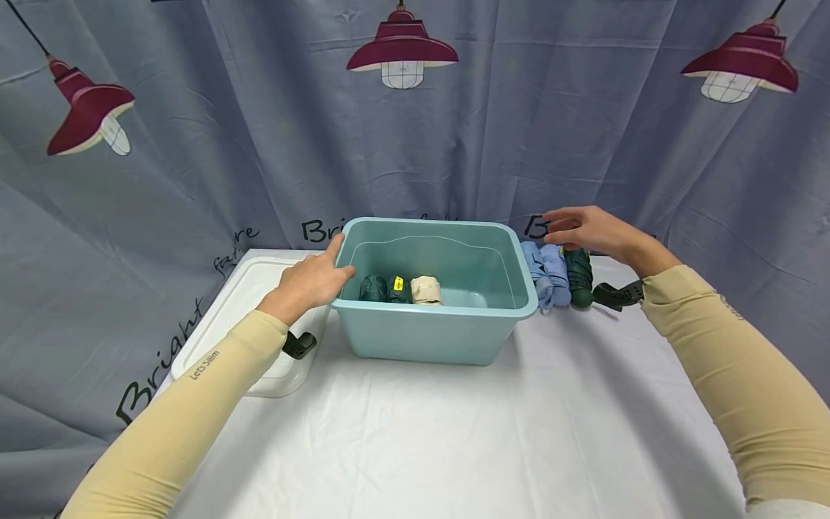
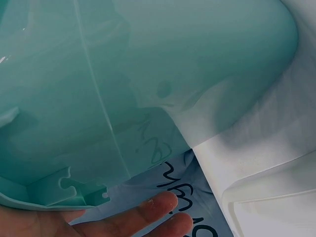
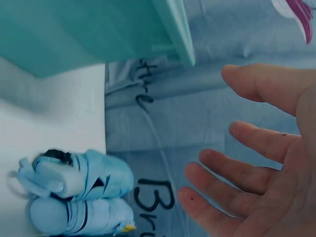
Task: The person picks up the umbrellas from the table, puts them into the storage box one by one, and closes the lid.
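Note:
A pale teal plastic bin (image 1: 428,335) stands on the table, holding a few folded compact umbrellas: a dark green one (image 1: 372,288), a dark one with a yellow tag (image 1: 399,291) and a cream one (image 1: 426,290). My left hand (image 1: 310,282) rests at the bin's left rim, its fingers fairly straight in the left wrist view. Right of the bin lie two light blue folded umbrellas (image 1: 556,275) (image 3: 84,217) and a dark green one (image 1: 579,277). Above these hovers my right hand (image 1: 599,234), fingers spread and nothing in it.
Left of the bin, partly beneath my left arm, lies a white lid (image 1: 243,313). A white cloth (image 1: 415,440) covers the table. Behind hangs a grey-blue curtain (image 1: 272,130) printed with red lamps and black lettering.

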`<state>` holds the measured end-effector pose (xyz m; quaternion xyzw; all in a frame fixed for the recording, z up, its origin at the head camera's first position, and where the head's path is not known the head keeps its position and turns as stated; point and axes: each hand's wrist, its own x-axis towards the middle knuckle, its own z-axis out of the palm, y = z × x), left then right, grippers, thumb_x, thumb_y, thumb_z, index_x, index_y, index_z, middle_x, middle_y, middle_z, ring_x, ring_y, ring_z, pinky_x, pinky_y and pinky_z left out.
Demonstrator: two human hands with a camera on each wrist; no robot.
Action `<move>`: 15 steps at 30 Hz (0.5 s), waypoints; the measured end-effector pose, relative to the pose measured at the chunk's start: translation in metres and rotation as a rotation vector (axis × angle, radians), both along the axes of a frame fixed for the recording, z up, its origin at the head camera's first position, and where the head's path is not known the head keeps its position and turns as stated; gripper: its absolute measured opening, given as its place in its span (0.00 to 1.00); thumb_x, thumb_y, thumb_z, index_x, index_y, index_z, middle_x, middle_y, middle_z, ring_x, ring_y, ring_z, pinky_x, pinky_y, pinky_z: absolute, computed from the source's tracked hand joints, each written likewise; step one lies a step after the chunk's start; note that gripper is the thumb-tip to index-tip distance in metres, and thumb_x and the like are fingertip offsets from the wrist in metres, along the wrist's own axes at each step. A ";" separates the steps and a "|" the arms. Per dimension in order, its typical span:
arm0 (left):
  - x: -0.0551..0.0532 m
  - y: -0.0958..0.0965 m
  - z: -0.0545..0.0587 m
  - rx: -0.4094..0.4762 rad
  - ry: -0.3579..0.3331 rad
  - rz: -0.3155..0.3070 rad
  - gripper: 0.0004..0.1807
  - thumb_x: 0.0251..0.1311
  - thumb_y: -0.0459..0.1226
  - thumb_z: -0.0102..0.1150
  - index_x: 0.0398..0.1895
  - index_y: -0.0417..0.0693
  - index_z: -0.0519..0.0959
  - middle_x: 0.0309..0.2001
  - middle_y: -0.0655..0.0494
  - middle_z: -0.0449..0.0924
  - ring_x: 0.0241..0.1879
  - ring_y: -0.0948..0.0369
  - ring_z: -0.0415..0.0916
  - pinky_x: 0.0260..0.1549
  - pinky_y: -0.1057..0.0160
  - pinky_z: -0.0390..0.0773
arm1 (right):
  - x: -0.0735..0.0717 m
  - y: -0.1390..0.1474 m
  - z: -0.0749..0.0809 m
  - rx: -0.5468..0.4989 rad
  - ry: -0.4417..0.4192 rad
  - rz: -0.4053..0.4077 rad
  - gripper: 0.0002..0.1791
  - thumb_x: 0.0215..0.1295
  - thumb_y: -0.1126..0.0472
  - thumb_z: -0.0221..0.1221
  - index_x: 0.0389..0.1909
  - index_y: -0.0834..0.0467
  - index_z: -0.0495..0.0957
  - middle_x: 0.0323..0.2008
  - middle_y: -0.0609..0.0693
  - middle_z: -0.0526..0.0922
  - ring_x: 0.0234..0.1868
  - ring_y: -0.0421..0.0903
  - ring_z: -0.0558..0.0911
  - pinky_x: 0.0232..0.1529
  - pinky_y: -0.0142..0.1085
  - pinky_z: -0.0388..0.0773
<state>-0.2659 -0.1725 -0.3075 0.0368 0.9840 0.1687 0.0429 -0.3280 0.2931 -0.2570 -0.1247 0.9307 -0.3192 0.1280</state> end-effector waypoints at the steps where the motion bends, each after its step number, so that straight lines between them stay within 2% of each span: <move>1: 0.000 0.000 0.000 0.000 0.002 -0.001 0.40 0.61 0.57 0.35 0.72 0.68 0.32 0.63 0.44 0.66 0.56 0.47 0.69 0.37 0.44 0.70 | -0.001 0.003 -0.002 0.004 -0.001 -0.009 0.42 0.56 0.39 0.59 0.69 0.51 0.57 0.63 0.60 0.66 0.56 0.58 0.73 0.55 0.57 0.66; 8: 0.000 0.000 0.000 0.001 0.002 0.000 0.40 0.61 0.57 0.35 0.73 0.67 0.32 0.62 0.45 0.67 0.56 0.47 0.69 0.36 0.45 0.69 | -0.012 0.024 -0.020 -0.036 -0.008 -0.075 0.45 0.55 0.40 0.60 0.69 0.54 0.55 0.65 0.63 0.62 0.59 0.60 0.68 0.57 0.58 0.63; 15: 0.000 0.000 -0.001 0.001 -0.007 0.004 0.40 0.61 0.57 0.34 0.72 0.70 0.29 0.65 0.46 0.63 0.60 0.47 0.65 0.41 0.42 0.68 | -0.023 0.043 -0.045 -0.043 -0.013 -0.152 0.47 0.55 0.39 0.59 0.70 0.56 0.52 0.65 0.65 0.60 0.61 0.60 0.65 0.56 0.58 0.63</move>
